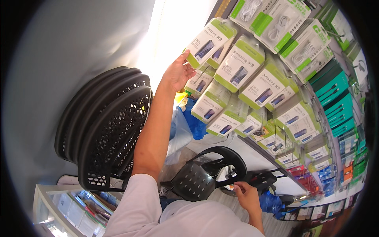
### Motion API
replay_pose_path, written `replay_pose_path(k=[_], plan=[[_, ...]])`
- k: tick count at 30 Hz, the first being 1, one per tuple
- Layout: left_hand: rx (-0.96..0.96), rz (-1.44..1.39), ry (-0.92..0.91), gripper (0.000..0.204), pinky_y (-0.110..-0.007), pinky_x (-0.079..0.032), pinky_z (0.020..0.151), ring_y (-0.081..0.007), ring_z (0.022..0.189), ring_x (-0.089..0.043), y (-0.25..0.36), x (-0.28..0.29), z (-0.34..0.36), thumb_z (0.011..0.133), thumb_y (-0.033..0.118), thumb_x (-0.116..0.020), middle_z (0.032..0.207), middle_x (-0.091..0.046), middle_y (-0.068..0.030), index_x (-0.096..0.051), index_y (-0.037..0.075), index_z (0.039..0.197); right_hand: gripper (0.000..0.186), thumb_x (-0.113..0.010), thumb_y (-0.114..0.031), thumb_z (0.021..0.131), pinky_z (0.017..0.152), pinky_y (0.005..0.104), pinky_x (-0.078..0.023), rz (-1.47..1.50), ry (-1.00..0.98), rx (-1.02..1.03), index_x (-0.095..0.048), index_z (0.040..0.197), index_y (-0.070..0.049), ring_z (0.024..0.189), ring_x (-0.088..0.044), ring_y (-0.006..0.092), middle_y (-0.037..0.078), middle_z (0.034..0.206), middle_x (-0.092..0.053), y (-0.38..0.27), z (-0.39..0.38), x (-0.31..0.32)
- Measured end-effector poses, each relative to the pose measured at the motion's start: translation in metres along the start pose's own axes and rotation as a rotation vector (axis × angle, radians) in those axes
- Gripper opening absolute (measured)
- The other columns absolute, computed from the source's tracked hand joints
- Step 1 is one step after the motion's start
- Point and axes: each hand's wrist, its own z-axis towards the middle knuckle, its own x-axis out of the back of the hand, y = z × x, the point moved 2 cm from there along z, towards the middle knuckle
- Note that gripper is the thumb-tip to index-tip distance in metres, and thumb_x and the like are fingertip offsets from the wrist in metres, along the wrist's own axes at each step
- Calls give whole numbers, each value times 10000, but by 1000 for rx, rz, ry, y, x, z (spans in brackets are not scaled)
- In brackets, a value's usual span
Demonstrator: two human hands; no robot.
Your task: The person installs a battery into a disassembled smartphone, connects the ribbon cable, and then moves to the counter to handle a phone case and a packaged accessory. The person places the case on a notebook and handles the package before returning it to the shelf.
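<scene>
My left hand (179,75) reaches up to the rack and grips the lower edge of a white and green screen protector package (205,44), thumb at its left corner. That package hangs at the top left, in front of another of the same kind. Just right of it hangs a similar package (239,65), and several more hang below on hooks. Low in front of my body is my right hand (248,196), its fingers curled in with the thumb against them. Whether anything small sits inside those fingers is hidden.
Stacked black perforated plastic chair parts (114,130) lean at the left wall. Below stand a black chair (193,179) and a glass showcase (71,209). Cable packs (276,23) and teal packages (335,98) fill the rack's right. Blue bags (195,120) hang beneath.
</scene>
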Motion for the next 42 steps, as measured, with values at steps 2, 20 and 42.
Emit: replay_pose_path(k=[2,20,42], plan=[[-30,-14,-16,544,-398,-484,1041,-275,1236,-570,4,0,-1,1105,458,-524,1314,-597,-176,-537,17,1422,260,-724,-227,978,732,338,-577,-7,-10,4,-762,1116,-10,789,-766,240,162,888,-781,4,-1,4],[54,-112,-75,555,-440,-539,969,-281,1234,-588,-5,-15,30,1076,594,-517,1314,-571,-183,-528,120,1365,240,-728,-179,989,651,292,-551,139,48,-32,-759,1105,29,688,-703,121,108,825,-774,144,-21,31],[49,-301,-257,821,-458,-396,1122,-267,1272,-520,-2,-11,44,992,774,-493,1429,-551,-125,-483,150,1525,267,-704,-200,993,667,300,-569,126,157,-263,-746,1138,20,701,-718,147,97,851,-767,36,-68,-35]])
